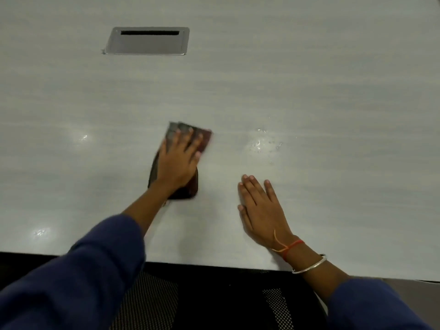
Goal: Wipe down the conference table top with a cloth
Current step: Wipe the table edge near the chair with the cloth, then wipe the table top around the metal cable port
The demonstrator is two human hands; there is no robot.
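Note:
The pale grey conference table top (pixel 309 91) fills most of the view. A folded dark maroon and grey cloth (pixel 204 139) lies on it near the middle. My left hand (pixel 177 160) presses flat on the cloth with its fingers spread, covering most of it. My right hand (pixel 260 208) rests flat on the bare table to the right of the cloth, fingers straight, holding nothing. Small wet droplets (pixel 264 145) glisten on the surface to the right of the cloth, beyond my right hand.
A metal cable hatch (pixel 147 46) with a dark slot is set into the table at the far left. The table's near edge (pixel 214 264) runs across the bottom. Below it is a black mesh chair back (pixel 152 303).

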